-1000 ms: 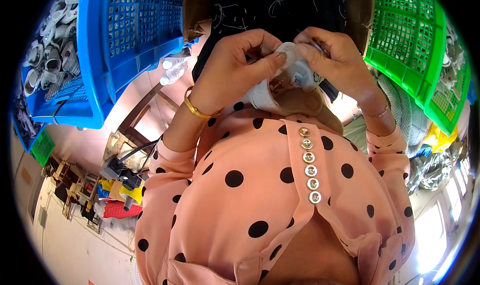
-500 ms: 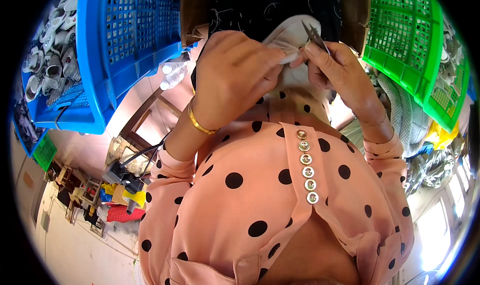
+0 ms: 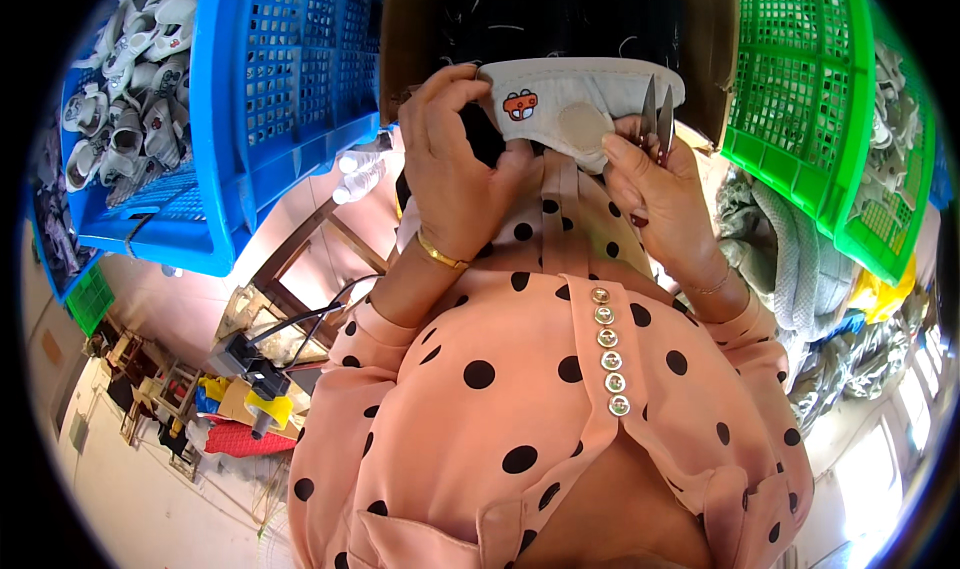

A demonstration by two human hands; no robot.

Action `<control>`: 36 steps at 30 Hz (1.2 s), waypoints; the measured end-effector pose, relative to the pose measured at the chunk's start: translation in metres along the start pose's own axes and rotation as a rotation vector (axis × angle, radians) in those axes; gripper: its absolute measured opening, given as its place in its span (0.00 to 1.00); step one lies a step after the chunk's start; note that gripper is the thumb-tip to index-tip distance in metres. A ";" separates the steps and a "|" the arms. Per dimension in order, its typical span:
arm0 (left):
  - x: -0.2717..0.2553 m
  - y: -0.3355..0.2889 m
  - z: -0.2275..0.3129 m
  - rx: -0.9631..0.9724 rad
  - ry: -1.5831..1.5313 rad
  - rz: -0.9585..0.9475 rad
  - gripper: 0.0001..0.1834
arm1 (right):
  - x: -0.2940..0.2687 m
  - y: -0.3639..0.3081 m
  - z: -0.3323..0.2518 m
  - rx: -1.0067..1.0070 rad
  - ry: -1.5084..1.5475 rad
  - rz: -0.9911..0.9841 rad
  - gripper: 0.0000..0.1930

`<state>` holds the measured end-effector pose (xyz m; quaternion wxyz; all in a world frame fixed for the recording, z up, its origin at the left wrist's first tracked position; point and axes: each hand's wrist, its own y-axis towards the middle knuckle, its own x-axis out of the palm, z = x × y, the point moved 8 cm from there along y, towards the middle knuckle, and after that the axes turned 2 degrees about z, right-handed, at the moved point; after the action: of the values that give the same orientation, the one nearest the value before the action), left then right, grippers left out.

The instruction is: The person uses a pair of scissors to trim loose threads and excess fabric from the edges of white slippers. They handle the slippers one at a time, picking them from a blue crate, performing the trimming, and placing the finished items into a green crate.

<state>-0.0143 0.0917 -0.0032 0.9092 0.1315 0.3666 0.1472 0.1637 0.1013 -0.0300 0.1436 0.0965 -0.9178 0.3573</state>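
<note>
A small white shoe (image 3: 545, 89) is held up in front of me, its pale sole edge along the top. An orange car patch and a round beige patch show on its side. My left hand (image 3: 445, 149) curls round the left end of it, fingertips at the upper edge and thumb at the lower. Small scissors (image 3: 650, 119) with dark red handles are gripped in my right hand (image 3: 655, 189), their two blades apart and pointing up. The thumb and finger of that hand also pinch the lower right part of the shoe.
A blue plastic crate (image 3: 240, 169) stands at the left, with many small white shoes (image 3: 125, 134) beside its wall. On the right is a green crate (image 3: 800, 159), with more shoes behind it. Dark cloth strewn with thread ends (image 3: 560, 19) lies beyond my hands, between brown cardboard sides.
The shoe has been turned so that its patched side shows, and lies more level. My left hand has opened wider and shifted to its left end; the right hand has moved slightly down.
</note>
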 end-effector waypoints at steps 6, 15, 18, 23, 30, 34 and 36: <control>0.025 0.006 -0.018 -0.268 -0.434 -0.017 0.37 | 0.008 0.005 0.006 -0.053 0.199 0.029 0.07; 0.065 0.021 -0.011 -0.454 -1.036 -0.047 0.33 | 0.027 0.003 -0.016 -0.050 0.744 -0.141 0.07; 0.082 0.014 0.000 -0.530 -1.104 -0.115 0.18 | 0.030 0.003 -0.035 -0.047 0.795 -0.239 0.11; 0.058 0.051 -0.003 -0.337 -0.421 -0.387 0.11 | -0.008 -0.001 -0.040 -0.152 0.285 -0.016 0.13; 0.057 0.062 0.002 -0.117 -0.286 -0.873 0.18 | -0.028 -0.010 -0.079 -0.530 -0.938 0.211 0.22; 0.084 0.054 0.012 -0.052 -0.326 -1.122 0.21 | -0.038 0.007 -0.062 -0.361 -1.132 0.122 0.21; 0.097 0.046 0.010 -0.049 -0.405 -1.214 0.22 | -0.054 0.020 -0.049 -0.285 -1.157 0.084 0.19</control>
<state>0.0510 0.1683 -0.0412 0.8849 -0.0952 0.1931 -0.4131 0.2187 0.1538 -0.0260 -0.3823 0.2188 -0.8889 0.1256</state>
